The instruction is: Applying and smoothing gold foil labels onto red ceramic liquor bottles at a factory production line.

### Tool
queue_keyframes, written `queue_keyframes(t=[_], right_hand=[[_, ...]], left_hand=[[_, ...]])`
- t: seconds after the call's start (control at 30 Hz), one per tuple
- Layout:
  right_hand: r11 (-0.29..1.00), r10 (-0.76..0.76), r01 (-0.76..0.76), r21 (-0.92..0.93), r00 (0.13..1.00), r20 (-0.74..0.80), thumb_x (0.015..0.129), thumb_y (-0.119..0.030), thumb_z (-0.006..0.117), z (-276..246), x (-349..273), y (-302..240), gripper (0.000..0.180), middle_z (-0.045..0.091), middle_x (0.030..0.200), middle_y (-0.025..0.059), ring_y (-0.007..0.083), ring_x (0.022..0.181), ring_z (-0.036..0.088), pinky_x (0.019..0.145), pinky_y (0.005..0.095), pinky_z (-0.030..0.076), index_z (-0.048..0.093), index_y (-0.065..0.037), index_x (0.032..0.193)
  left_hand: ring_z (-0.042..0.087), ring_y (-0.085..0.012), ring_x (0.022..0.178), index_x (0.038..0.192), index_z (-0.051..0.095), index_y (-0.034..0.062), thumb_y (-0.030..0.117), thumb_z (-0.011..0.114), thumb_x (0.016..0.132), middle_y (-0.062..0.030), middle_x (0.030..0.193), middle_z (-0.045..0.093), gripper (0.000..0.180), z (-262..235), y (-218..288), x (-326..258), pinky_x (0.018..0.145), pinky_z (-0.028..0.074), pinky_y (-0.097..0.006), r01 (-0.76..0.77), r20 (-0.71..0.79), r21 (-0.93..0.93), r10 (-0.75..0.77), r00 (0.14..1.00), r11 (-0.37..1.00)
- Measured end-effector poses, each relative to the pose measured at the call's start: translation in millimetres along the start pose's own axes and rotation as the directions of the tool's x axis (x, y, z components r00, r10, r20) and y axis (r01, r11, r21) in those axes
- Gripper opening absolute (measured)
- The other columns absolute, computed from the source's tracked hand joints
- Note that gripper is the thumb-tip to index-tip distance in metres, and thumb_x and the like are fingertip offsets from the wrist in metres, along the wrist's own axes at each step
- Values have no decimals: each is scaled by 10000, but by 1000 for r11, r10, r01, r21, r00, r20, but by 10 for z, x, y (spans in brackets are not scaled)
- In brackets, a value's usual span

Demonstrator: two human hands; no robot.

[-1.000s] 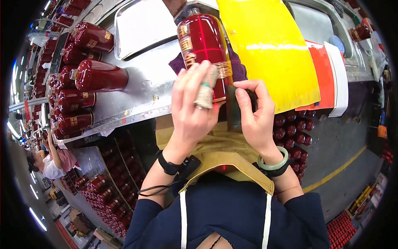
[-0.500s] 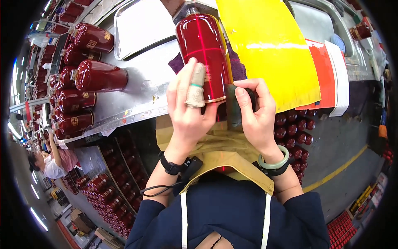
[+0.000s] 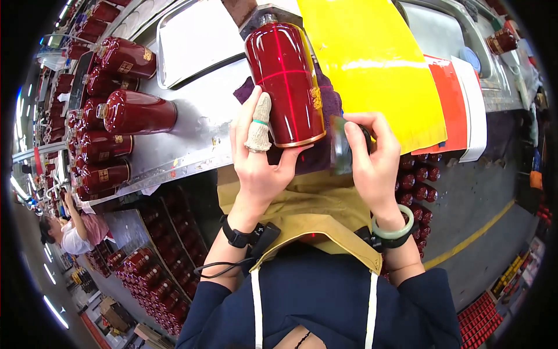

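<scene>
A glossy dark red glass bottle (image 3: pixel 283 87) lies on its side on a dark purple cloth (image 3: pixel 329 99), its neck pointing away from me. Thin red light lines cross its surface, and gold decoration shows on its right side. My left hand (image 3: pixel 256 168) holds the bottle by its lower left side, thumb against the base. One finger of that hand wears a cloth finger cover (image 3: pixel 259 125). Just right of the base, apart from the bottle, my right hand (image 3: pixel 375 163) pinches a dark, flat, see-through piece (image 3: pixel 340 145) with a black rounded grip.
Several red bottles (image 3: pixel 139 110) stand and lie at the left of the metal table (image 3: pixel 192 125). A white tray (image 3: pixel 197 41) is at the back. Yellow sheets (image 3: pixel 378 75) and a red sheet (image 3: pixel 447 104) lie to the right. A person (image 3: pixel 72 230) works at far left.
The bottle has turned, bringing gold decoration into view on its right side. My right hand has moved right, taking the dark flat piece away from the bottle.
</scene>
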State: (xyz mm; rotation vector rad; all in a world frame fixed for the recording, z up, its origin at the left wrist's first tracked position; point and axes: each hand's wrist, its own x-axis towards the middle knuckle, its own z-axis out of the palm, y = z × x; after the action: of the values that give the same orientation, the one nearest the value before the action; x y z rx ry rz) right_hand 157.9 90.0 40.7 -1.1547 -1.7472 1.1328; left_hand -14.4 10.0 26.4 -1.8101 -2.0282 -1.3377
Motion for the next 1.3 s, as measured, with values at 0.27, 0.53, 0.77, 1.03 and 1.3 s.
queue_keyframes(t=[0.27,0.53,0.77,1.03,1.3], right_hand=[[998,-30,29,-51,1000,-9,936,-30,648,4,-7,61,70,669,902,140,274,827,657,772,349,510,663,29,971],[999,43,-42,13,999,-22,956,-51,644,3,23,15,89,674,897,126,238,830,648,776,329,504,659,28,994],[998,-28,27,-50,999,-17,948,-40,652,83,32,44,89,671,902,141,232,832,647,762,327,502,645,38,990],[997,2,-6,-82,999,-48,939,-27,657,-35,154,112,81,663,901,97,178,848,618,801,293,481,657,30,996],[999,-37,37,-37,999,-5,999,-46,598,-234,226,84,103,625,919,41,133,898,581,815,262,449,658,29,1036]], left_hand=[[543,-415,1274,1382,519,-94,131,855,740,-252,1443,516,758,11,-21,-71,1064,445,-464,17,10,-42,-17,1000,999],[511,-389,1364,1463,435,-83,71,806,786,-262,1477,504,788,40,-134,-150,1120,405,-419,105,72,-174,-94,993,979],[466,-425,1388,1484,404,-76,10,772,797,-280,1514,442,784,-18,-147,-154,1133,398,-435,190,124,-269,-161,979,944],[475,-414,1377,1460,438,-67,146,851,776,-261,1513,445,827,-149,-151,-96,1127,408,-444,192,146,-329,-151,978,925],[634,-386,1098,1348,563,-24,155,707,907,-229,1192,660,497,-146,-1238,956,955,499,-420,237,-13,12,-236,972,972]])
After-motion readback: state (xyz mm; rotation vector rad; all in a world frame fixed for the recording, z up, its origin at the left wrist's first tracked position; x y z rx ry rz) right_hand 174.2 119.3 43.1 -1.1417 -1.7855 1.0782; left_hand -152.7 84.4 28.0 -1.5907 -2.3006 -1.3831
